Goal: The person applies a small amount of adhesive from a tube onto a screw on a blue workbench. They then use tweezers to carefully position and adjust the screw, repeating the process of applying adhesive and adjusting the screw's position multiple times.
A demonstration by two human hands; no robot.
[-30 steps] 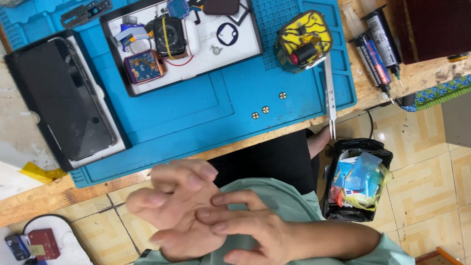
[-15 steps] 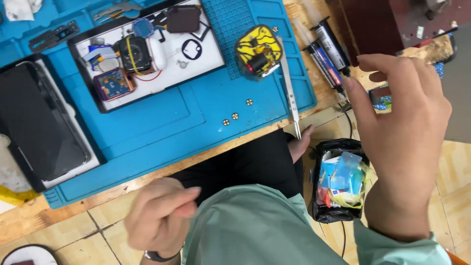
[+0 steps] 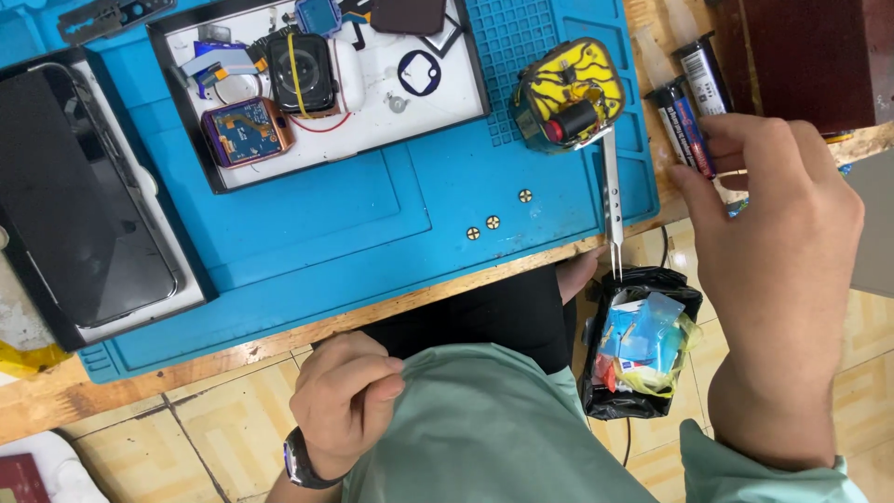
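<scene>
My right hand (image 3: pixel 778 270) reaches over the bench's right edge, fingers spread, with thumb and fingertips touching the lower end of a dark glue tube (image 3: pixel 678 119) that lies on the wooden bench. A second tube (image 3: pixel 705 70) lies beside it. My left hand (image 3: pixel 343 401), with a wristwatch on its wrist, is curled into a loose fist against my green shirt (image 3: pixel 503 428) below the bench edge. It holds no tool.
A blue work mat (image 3: pixel 372 251) carries a white tray (image 3: pixel 372 140) of smartwatch parts, a dark phone (image 3: pixel 74 205), a yellow-black gadget (image 3: pixel 568 88), metal tweezers (image 3: pixel 612 205) and three small screws (image 3: pixel 494 222). A black bag of scraps (image 3: pixel 643 345) stands on the tiled floor.
My hands were together at my lap. The right hand has risen to the right and now reaches the glue tubes; the left stays low, curled at my shirt.
</scene>
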